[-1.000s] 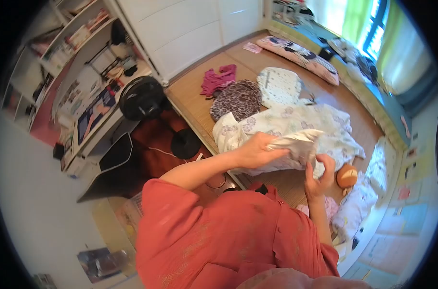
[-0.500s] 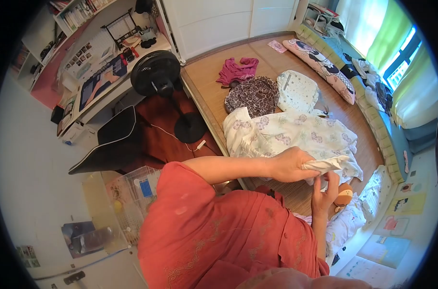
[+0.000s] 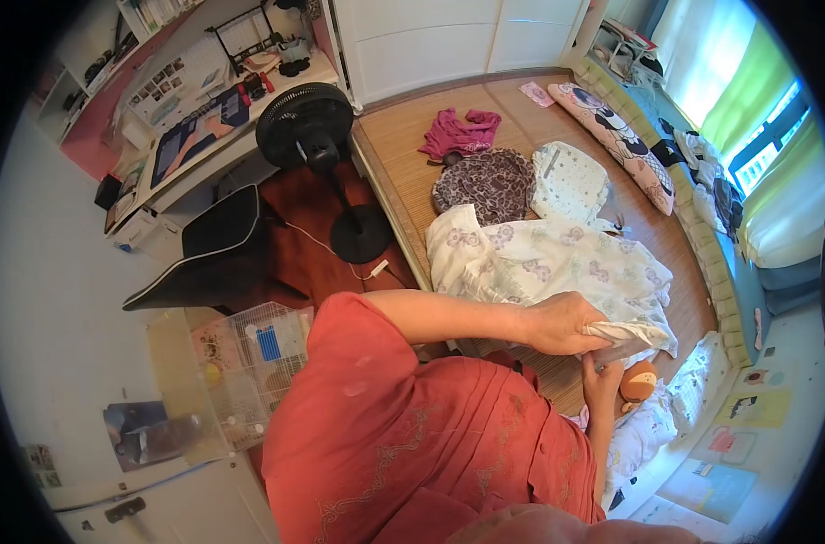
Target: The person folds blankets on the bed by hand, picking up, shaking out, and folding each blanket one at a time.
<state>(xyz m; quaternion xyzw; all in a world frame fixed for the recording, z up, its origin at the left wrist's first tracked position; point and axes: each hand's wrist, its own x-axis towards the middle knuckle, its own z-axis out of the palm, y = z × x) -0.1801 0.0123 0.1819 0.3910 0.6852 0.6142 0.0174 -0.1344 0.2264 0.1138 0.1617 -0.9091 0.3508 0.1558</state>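
My left hand (image 3: 566, 323) is closed round a bunched white cloth (image 3: 632, 335), whose folds stick out past my fist to the right. Just below it, my right hand (image 3: 601, 379) has its fingers pinched at the lower edge of this cloth; the fingertips are partly hidden. Under and beyond my hands, a white floral cloth (image 3: 557, 258) lies spread and rumpled on the mat. Whether the held cloth is part of it, I cannot tell. Close to my right hand sits a brown and orange plush toy (image 3: 638, 382).
A leopard-print round item (image 3: 483, 185), a starry white cloth (image 3: 569, 181) and a magenta garment (image 3: 460, 133) lie on the bed mat (image 3: 512, 109). A long pillow (image 3: 612, 145) lies along the far right. To the left stand a black fan (image 3: 305, 127), a chair (image 3: 220, 231) and a wire cage (image 3: 263, 363).
My left hand has moved slightly right and down with the cloth, which hangs wider. My right hand has lowered, its raised fingers closing at the cloth's lower edge. The view has shifted a little.
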